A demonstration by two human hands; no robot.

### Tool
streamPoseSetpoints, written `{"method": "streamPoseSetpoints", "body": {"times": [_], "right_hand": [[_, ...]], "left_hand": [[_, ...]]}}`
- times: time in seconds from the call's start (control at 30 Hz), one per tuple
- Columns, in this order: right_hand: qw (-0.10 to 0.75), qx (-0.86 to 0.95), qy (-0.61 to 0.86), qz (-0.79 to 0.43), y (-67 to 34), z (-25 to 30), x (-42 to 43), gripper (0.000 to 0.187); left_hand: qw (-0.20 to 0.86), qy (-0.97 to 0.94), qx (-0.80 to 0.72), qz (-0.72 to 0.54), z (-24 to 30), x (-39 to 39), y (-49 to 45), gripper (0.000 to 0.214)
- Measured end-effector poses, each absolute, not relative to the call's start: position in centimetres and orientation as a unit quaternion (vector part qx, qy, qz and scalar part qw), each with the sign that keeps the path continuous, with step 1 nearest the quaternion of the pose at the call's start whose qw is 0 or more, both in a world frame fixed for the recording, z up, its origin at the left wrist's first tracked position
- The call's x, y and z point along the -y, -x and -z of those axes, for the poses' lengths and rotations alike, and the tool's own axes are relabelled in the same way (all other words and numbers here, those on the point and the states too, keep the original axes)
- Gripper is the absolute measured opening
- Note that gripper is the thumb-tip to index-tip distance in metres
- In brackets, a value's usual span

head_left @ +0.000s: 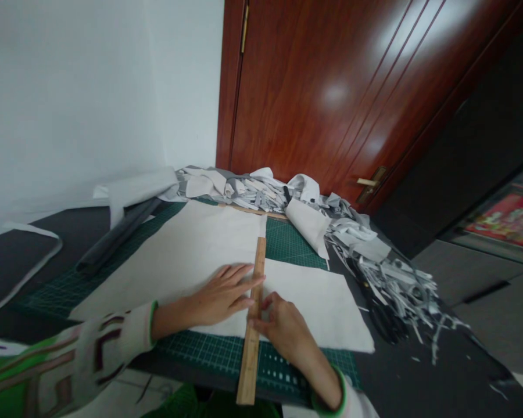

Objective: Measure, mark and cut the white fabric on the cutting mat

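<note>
A long wooden ruler (246,371) lies across white cloth (169,255), its near end sticking out past the table's front edge. My left hand (224,296) rests flat with fingers apart, some on the cloth and some reaching over the ruler. To the right of the ruler is my right hand (285,325), its fingers curled and its thumb on the ruler, pinching its right edge. Whether anything small is inside those curled fingers is hidden. The cloth extends on both sides of the ruler, over a green cutting mat (200,348) with grid lines.
Piled white and grey fabric scraps (261,191) line the table's back and right side. Black-handled scissors (381,316) lie at the right. A dark grey roll (117,235) and a white fabric roll (137,188) are at the left. Behind stands a brown door (305,98).
</note>
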State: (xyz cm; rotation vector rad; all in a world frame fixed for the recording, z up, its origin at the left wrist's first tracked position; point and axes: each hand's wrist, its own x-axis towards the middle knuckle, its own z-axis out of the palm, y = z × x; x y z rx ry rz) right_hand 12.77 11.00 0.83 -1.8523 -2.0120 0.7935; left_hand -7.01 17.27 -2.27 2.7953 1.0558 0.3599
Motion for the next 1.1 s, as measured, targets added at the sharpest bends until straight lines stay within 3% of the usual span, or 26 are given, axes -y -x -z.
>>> {"method": "streamPoseSetpoints", "body": {"times": [0.27,0.47,0.7,0.9,1.1], "right_hand": [[0.173,0.710,0.617,-0.292,-13.0,-0.9,-10.5,0.018],[0.221,0.714,0.576,-0.332,-13.8,-0.6,-10.5,0.009],[0.253,0.717,0.538,-0.364,-14.3,0.0,-10.7,0.015],[0.218,0.701,0.505,-0.455,-17.5,-0.8,-12.4,0.027],[0.221,0.683,0.454,-0.528,-19.5,-0.6,-13.9,0.022]], "left_hand": [[0.116,-0.923,-0.355,-0.094,1.7,-17.2,6.6,0.068],[0.114,-0.923,-0.344,-0.127,1.6,-17.0,6.9,0.068],[0.123,-0.921,-0.345,-0.128,1.6,-16.9,6.8,0.072],[0.088,-0.923,-0.365,-0.080,0.8,-16.4,6.5,0.078],[0.081,-0.925,-0.363,-0.083,0.7,-16.3,6.5,0.077]]}}
